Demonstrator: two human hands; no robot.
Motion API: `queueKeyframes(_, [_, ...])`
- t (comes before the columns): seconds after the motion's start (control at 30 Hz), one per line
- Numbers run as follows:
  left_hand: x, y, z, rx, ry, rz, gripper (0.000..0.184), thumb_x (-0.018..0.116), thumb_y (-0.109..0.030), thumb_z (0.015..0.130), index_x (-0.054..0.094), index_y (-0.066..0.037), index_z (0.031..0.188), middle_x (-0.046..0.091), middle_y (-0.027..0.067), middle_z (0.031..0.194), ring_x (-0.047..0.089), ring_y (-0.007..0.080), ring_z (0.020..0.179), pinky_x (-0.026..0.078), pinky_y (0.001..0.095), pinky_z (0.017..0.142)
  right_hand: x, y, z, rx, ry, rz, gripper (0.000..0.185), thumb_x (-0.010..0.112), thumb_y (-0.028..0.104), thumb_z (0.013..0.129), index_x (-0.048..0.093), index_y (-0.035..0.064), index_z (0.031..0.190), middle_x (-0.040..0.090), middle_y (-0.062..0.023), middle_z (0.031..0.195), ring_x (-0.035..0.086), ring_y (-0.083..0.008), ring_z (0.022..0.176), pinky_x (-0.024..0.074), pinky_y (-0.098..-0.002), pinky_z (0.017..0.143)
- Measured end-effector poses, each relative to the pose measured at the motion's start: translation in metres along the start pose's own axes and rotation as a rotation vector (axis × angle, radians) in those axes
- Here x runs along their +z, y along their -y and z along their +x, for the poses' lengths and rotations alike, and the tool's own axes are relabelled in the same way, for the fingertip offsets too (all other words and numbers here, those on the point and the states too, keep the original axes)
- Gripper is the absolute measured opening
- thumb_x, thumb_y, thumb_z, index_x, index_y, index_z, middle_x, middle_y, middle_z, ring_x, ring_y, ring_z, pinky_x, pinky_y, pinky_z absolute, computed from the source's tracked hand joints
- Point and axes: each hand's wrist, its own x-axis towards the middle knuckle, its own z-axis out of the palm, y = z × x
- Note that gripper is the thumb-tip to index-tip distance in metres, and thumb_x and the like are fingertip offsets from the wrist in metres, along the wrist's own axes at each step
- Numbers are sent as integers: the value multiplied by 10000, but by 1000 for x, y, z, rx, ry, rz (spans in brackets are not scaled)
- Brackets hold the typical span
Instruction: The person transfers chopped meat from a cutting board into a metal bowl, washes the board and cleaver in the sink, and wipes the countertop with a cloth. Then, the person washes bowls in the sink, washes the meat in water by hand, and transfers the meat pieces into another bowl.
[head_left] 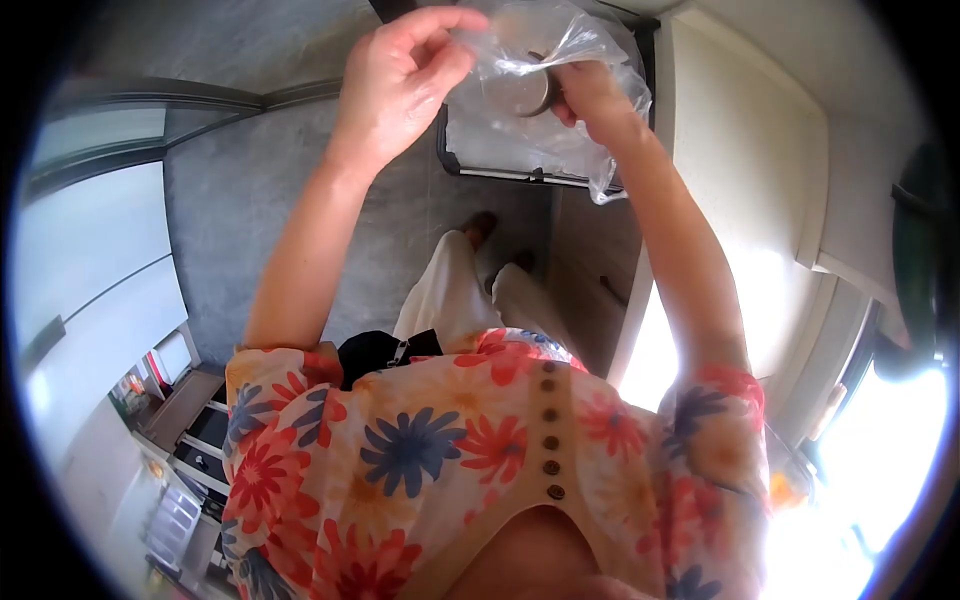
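Left hand [395,95], seen in the head view, is raised at the top, left of centre, with its curled thumb and forefinger pinching the edge of a clear, crinkled plastic bag [575,145]. Right hand [592,98] comes up from the other side, its fingers closed on the dark rim of a round object [520,94] that sits among the folds of plastic between the two hands; what the object is cannot be told through the shine and blur. The bag spreads over a black-edged, box-like container [490,174] with a pale interior, and one crumpled corner of plastic hangs over its near edge. Both forearms are bare, reaching away from a blouse [410,450] printed with red, blue and orange flowers and buttoned down the middle. Below the container are the wearer's pale trousers [445,290] and dark shoes on a grey floor [240,230]. A black item with a zip [385,357] lies at the waist, beside the left sleeve. White cabinet fronts [105,240] line the left side, a pale panel [740,140] stands at the right, and strong light glares at lower right.
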Motion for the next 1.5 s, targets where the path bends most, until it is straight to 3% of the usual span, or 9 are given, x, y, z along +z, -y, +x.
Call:
queueKeyframes(0.4, [-9,-15,-2,4,-14,51,219,578,-22,832,611,-44,1047,509,-57,675,419,12,585,323,157,510,-94,-12,-139,-223,-182,556,272,401,203,953,543,-28,971,590,-74,644,491,-110,420,390,-195,381])
queueKeyframes(0.63, [-86,-20,-1,-17,-426,434,278,617,-119,836,616,-111,1114,554,-52,817,455,10,683,361,159,595,-134,-80,-166,-143,-320,874,253,439,214,948,548,-11,906,540,-59,567,486,-123,414,406,-255,393])
queueKeyframes(0.83, [-106,-40,-3,315,-690,712,221,609,-82,845,627,-27,1058,599,34,882,548,102,792,450,229,724,-164,-126,-186,-42,-403,867,263,444,236,946,533,-6,894,546,-56,658,493,-118,473,405,-236,410])
queueKeyframes(1.0, [-26,-36,2,159,-377,539,214,564,-29,862,590,-4,1073,606,49,959,559,109,832,443,227,748,-197,-203,-192,119,-695,695,272,450,253,940,557,3,940,567,-42,669,511,-88,474,430,-204,402])
queueKeyframes(1.03, [4,-35,3,405,-241,523,197,553,-3,859,590,-3,1053,583,35,969,539,103,819,438,221,733,-199,-221,-188,154,-721,570,273,457,251,934,568,2,924,572,-42,665,515,-93,471,433,-216,404])
queueKeyframes(1.13, [57,-34,-6,392,-45,567,172,571,30,799,624,-18,956,577,63,941,550,134,802,445,235,681,-192,-267,-164,237,-744,213,275,481,236,912,594,-14,883,586,-59,649,546,-115,480,440,-256,407])
queueKeyframes(1.23, [72,-20,5,441,66,606,198,578,32,768,624,-25,951,577,78,934,563,187,834,440,270,662,-167,-302,-121,184,-714,-273,259,478,219,849,601,21,961,625,-198,795,603,-375,748,470,-428,698])
queueKeyframes(1.4, [72,-1,20,392,47,626,192,569,20,772,627,-29,948,580,80,944,569,204,858,451,287,714,-143,-320,-84,155,-366,-645,355,501,121,801,552,49,1144,577,-194,1079,551,-358,994,429,-405,884])
queueKeyframes(1.5, [64,-5,18,411,49,726,186,561,7,780,628,-25,950,579,82,949,574,211,859,453,287,736,-134,-314,-92,145,-452,-630,392,514,134,793,532,60,1177,573,-185,1111,545,-363,1015,429,-401,884])
